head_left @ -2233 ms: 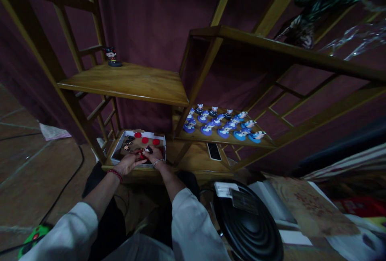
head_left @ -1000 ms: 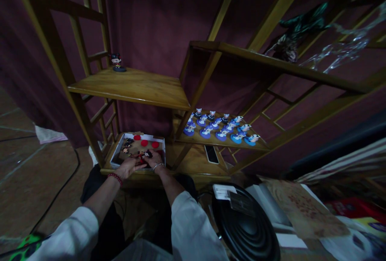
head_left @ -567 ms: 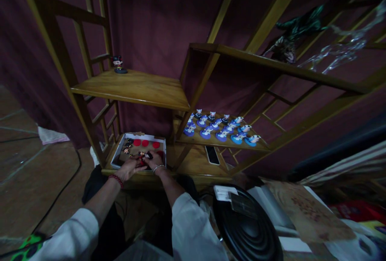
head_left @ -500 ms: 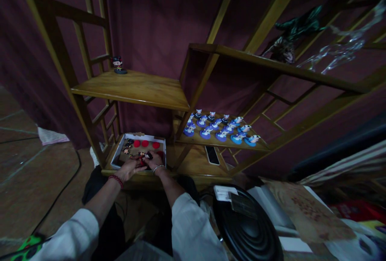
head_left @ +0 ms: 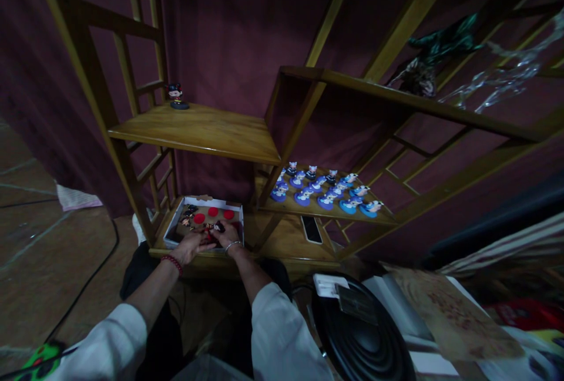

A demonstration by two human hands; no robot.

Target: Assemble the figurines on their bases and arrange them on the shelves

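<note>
The left hand (head_left: pixel 192 246) and the right hand (head_left: pixel 226 233) were close together over the near part of the box (head_left: pixel 220 202), on the bottom shelf (head_left: pixel 286 241). Each grip pinched the same figure (head_left: pixel 218 226), its black head by the right hand, red parts nearer the left; exact contact was too small to see. Beyond lay red discs (head_left: pixel 199 218), with dark pieces (head_left: pixel 187 222) at left.

No legible text, labels or numbers anywhere.
</note>
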